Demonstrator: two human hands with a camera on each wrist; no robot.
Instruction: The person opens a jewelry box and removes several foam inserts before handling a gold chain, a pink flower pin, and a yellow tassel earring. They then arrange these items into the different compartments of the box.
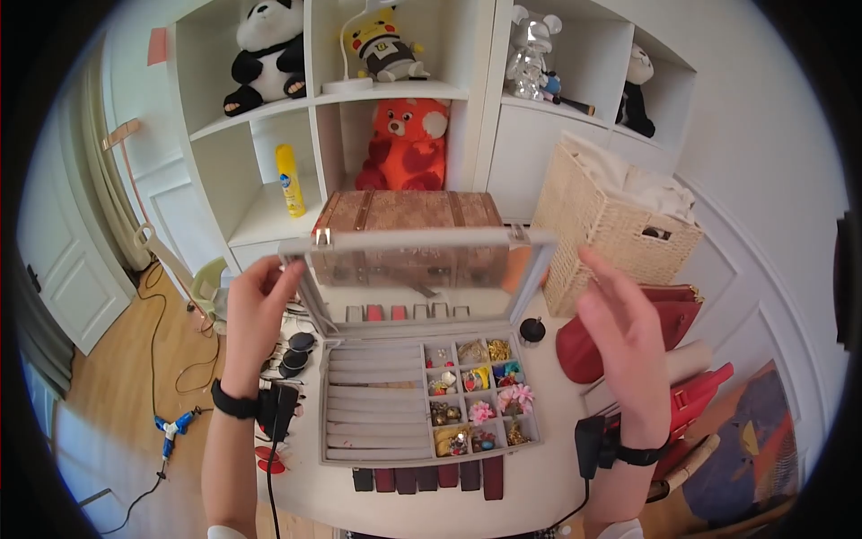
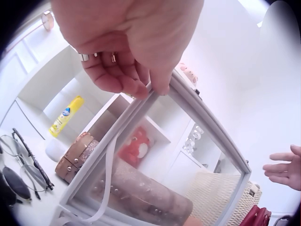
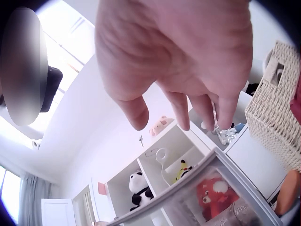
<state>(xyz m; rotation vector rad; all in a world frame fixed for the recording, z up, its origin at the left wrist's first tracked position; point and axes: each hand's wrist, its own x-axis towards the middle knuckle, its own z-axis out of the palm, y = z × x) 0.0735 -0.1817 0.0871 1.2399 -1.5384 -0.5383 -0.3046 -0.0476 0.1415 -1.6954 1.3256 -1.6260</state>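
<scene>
Grey-framed clear lid (image 1: 431, 237) is up, left hand (image 1: 257, 310) pinching its left corner between thumb and finger. Right hand (image 1: 633, 346) is open in midair, well apart from the frame. Sunglasses (image 1: 294, 363) crowd the left edge of the jewelry box (image 1: 395, 459); bare tabletop separates its right edge from a red bag (image 1: 675, 314). Box sits mid-table on a pale table (image 1: 386, 514), white shelves (image 1: 395, 92) behind, wood floor (image 1: 117, 386) leftward. Count: twelve trinket compartments (image 1: 480, 410), seven dark strips (image 1: 428, 479) out front, one red plush (image 1: 404, 153).
</scene>
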